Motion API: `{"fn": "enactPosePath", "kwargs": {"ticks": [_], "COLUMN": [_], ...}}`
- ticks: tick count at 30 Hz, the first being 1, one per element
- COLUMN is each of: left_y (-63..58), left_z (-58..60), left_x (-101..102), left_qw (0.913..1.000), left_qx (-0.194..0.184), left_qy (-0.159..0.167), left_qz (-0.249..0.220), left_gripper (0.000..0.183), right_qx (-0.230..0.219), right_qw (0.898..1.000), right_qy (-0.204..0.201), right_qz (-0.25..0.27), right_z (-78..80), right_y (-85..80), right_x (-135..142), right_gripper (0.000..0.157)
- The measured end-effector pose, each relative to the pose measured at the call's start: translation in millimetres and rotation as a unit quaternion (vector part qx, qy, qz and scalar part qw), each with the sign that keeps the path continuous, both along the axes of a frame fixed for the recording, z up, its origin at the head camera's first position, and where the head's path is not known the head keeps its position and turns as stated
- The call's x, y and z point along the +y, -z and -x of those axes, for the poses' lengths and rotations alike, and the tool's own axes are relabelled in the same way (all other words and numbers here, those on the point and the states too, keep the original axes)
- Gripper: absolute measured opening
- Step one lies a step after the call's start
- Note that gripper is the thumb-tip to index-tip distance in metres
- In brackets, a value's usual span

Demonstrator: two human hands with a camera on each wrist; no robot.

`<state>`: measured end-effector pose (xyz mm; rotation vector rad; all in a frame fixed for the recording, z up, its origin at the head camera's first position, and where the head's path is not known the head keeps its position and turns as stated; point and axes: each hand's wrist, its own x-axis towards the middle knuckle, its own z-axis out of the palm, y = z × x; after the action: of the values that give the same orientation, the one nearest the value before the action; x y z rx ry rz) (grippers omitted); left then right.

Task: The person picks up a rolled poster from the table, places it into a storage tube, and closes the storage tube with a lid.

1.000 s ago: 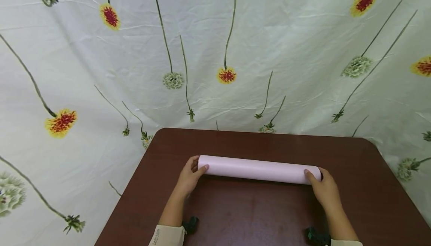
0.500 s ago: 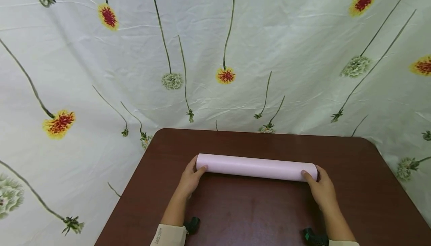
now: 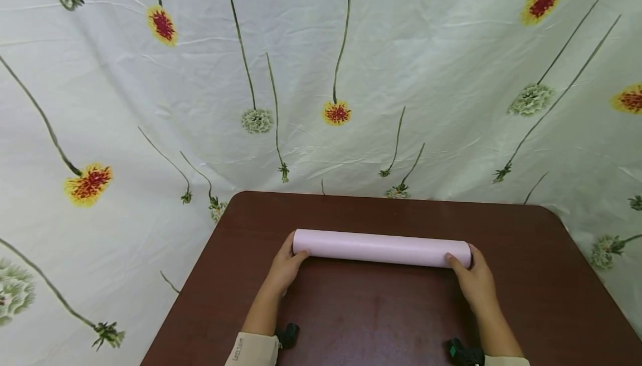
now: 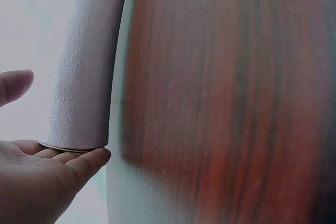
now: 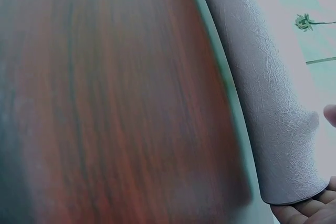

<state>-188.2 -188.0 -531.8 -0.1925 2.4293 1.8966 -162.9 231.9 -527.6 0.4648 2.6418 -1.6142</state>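
Note:
A long pale pink roll of wallpaper lies crosswise before me, over the far half of the table. My left hand holds its left end, the thumb on the near side in the head view. In the left wrist view, the fingers rest against the rim of the textured roll. My right hand holds the other end, thumb over the near side. Only fingertips and part of that thumb show beside the roll in the right wrist view. Whether the roll touches the table, I cannot tell.
The dark reddish-brown table has rounded far corners. Behind it and to the left hangs a white cloth printed with flowers. Black devices are at the left wrist and the right wrist.
The roll's right end has shifted slightly left and away from me, together with the right hand. The left end has moved only a little. Both hands keep their hold.

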Motion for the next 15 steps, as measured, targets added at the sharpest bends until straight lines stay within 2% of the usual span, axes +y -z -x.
{"fn": "enactPosePath", "kwargs": {"ticks": [8, 15], "left_y": [4.6, 7.3], "left_z": [1.4, 4.1], "left_x": [-1.4, -2.2], "left_qw": [0.9998, 0.9999], "left_qx": [0.004, 0.002], "left_qy": [0.018, 0.011], "left_qz": [-0.009, 0.006], "left_gripper": [0.071, 0.068], "right_qx": [0.003, 0.004], "right_qw": [1.000, 1.000], "right_qy": [0.006, 0.007], "right_qz": [-0.004, -0.004], "right_z": [1.8, 1.8], "right_y": [2.3, 4.4], "right_x": [-1.5, -3.2], "right_gripper": [0.086, 0.085]}}
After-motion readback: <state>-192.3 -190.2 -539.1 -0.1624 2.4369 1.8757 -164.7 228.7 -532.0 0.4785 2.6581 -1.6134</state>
